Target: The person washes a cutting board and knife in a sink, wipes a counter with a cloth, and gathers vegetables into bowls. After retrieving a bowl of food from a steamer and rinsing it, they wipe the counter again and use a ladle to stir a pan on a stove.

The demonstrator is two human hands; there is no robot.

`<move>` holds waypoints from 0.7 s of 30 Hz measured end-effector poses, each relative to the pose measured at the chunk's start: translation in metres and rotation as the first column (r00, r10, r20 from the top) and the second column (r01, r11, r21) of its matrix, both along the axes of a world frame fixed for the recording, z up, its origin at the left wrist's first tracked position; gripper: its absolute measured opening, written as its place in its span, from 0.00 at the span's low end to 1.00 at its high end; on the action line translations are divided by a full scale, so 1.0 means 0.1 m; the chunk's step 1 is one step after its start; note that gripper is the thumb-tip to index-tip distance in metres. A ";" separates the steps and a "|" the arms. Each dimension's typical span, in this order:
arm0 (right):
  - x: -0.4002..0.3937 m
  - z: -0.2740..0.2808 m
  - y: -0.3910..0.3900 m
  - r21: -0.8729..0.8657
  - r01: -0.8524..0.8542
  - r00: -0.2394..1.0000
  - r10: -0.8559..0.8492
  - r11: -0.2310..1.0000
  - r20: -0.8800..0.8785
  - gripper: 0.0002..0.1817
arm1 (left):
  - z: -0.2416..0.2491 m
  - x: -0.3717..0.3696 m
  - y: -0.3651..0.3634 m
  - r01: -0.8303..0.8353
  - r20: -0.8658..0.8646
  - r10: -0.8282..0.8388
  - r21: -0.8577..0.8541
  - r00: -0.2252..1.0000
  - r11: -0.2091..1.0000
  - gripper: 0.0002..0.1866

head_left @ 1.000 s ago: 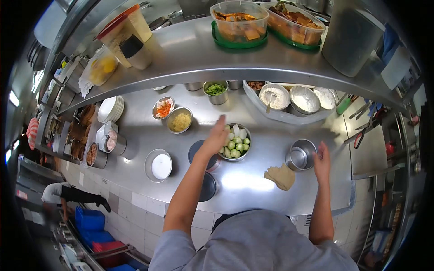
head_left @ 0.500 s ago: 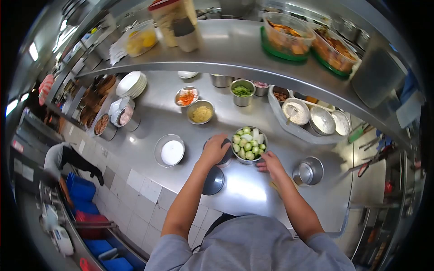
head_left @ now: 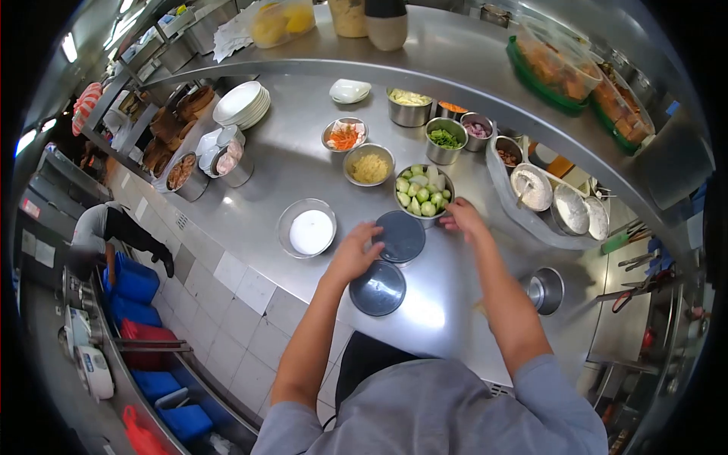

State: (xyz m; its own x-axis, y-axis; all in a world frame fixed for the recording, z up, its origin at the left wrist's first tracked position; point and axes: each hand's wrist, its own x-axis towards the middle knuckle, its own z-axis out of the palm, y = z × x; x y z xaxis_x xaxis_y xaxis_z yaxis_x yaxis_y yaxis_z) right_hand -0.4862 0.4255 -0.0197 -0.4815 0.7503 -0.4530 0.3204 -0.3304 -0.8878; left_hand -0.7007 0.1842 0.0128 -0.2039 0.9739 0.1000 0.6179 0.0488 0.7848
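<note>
A metal bowl of halved green vegetables [head_left: 422,192] stands near the middle of the steel counter. My right hand [head_left: 464,218] is at the bowl's right side, its fingers curled against the rim. Just in front of the bowl is a round container with a dark flat top [head_left: 400,236]. Beside its left edge, my left hand [head_left: 355,254] holds nothing, with the fingers apart. Closer to me lies a second dark round piece [head_left: 378,288], shiny on top.
Left of my left hand is a bowl of white contents [head_left: 309,230]. Farther back are a bowl of chopped yellow food [head_left: 369,164] and stacked white plates [head_left: 241,106]. An empty metal pot [head_left: 547,291] lies at right. A shelf [head_left: 455,80] overhangs the back; another person [head_left: 114,227] bends over at left.
The bowl of green vegetables has shifted away from me and slightly left, with my right hand at its rim. My left hand has come off the dark-topped container. The camera view has shifted.
</note>
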 end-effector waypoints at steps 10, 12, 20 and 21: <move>-0.19 0.21 0.02 -0.067 0.243 0.969 -0.245 0.968 -0.027 0.18 | -0.45 -2.26 -0.91 -0.706 0.106 0.699 0.056 0.707 0.706 0.22; -0.30 0.42 0.04 -0.011 0.261 0.965 -0.261 0.965 -0.022 0.18 | -0.53 -2.33 -0.91 -0.546 0.406 0.585 -0.221 0.702 0.808 0.27; -1.66 1.15 -0.28 0.175 0.099 0.994 -0.090 0.980 -0.060 0.21 | -0.65 -2.27 -0.89 -0.402 0.580 0.479 -0.267 0.659 0.876 0.22; -1.88 1.05 -0.30 0.143 0.029 0.996 -0.017 0.989 -0.083 0.22 | -0.71 -2.35 -0.97 -0.436 0.590 0.505 -0.269 0.630 0.859 0.22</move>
State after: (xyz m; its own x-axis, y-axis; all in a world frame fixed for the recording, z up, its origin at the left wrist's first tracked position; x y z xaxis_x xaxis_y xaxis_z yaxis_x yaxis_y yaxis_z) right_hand -0.6741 0.3952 0.0851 -0.4941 0.8162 -0.2995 0.2389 -0.2038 -0.9494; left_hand -0.9352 0.0873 -0.0583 -0.6175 0.7246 -0.3061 -0.1365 0.2846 0.9489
